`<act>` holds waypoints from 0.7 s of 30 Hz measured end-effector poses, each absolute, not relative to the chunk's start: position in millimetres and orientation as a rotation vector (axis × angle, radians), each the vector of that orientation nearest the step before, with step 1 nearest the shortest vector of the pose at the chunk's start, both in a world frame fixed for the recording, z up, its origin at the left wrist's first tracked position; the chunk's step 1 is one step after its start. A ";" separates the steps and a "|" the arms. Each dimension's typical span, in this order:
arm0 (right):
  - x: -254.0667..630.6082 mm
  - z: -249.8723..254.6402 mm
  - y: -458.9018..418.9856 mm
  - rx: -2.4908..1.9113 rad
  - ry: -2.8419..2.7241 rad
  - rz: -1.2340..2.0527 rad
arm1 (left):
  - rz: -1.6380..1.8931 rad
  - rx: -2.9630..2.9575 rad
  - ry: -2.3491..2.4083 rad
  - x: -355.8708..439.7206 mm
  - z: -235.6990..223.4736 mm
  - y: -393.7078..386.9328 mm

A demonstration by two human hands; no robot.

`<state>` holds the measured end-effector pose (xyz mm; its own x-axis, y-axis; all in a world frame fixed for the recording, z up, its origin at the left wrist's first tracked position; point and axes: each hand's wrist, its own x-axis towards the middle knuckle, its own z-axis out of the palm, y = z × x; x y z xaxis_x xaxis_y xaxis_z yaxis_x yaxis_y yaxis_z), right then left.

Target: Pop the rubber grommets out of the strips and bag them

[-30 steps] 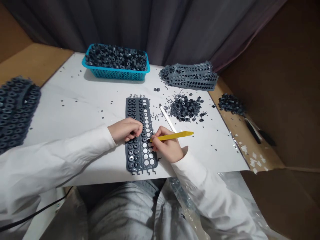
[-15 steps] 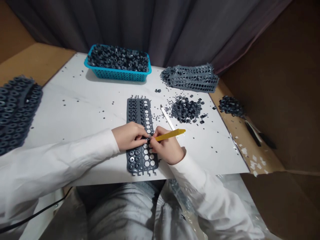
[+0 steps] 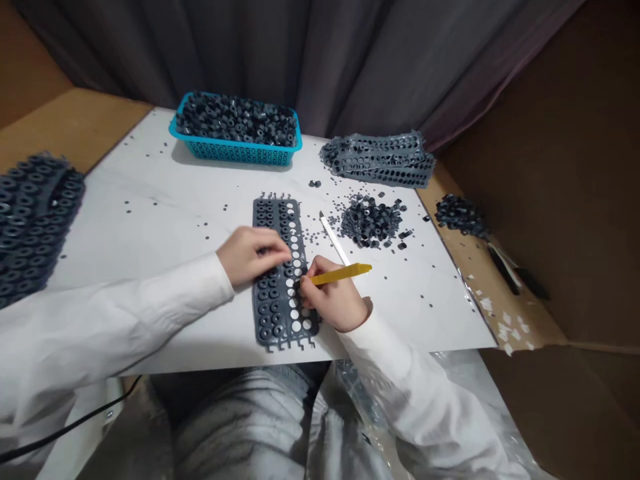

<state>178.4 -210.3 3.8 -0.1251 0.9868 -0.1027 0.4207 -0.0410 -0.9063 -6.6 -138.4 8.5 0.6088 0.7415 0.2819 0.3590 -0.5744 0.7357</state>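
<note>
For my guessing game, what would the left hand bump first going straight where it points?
The left hand would probably meet the right hand at the dark sheet, but depth is unclear.

Across from me a dark grey pleated curtain (image 3: 350, 60) hangs behind a turquoise plastic basket (image 3: 235, 152) heaped with small black rings (image 3: 235, 120). To my right, white scraps (image 3: 486, 304) lie strewn on a brown board (image 3: 545, 328) near a slim black-and-white implement (image 3: 501, 269), with a brown cardboard wall (image 3: 575, 167) rising beyond. Low on my left, a black cable (image 3: 75, 425) slants up from the edge of my view.
</note>
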 end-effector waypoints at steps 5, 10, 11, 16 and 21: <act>183.3 3.6 -206.5 -1.467 -1.371 1.290 | 0.614 1.889 1.071 -18.1 17.2 -126.9; 184.4 1.6 -200.4 -1.464 -1.359 1.225 | 0.427 2.036 1.010 -9.8 7.6 -135.7; 183.6 0.3 -199.9 -1.465 -1.359 1.235 | 0.408 2.108 0.958 -6.5 6.8 -136.9; 180.0 -4.1 -200.0 -1.468 -1.321 1.263 | 0.301 2.450 0.740 5.4 9.5 -133.5; 177.7 -0.4 -199.5 -1.489 -1.314 1.272 | 0.087 2.548 0.749 9.0 14.4 -128.4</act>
<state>177.7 -199.5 -0.4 -0.0277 0.9817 -0.1884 0.2207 -0.1779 -0.9590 9.0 -128.4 14.4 0.8481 0.5249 -0.0721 0.4944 -0.7351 0.4639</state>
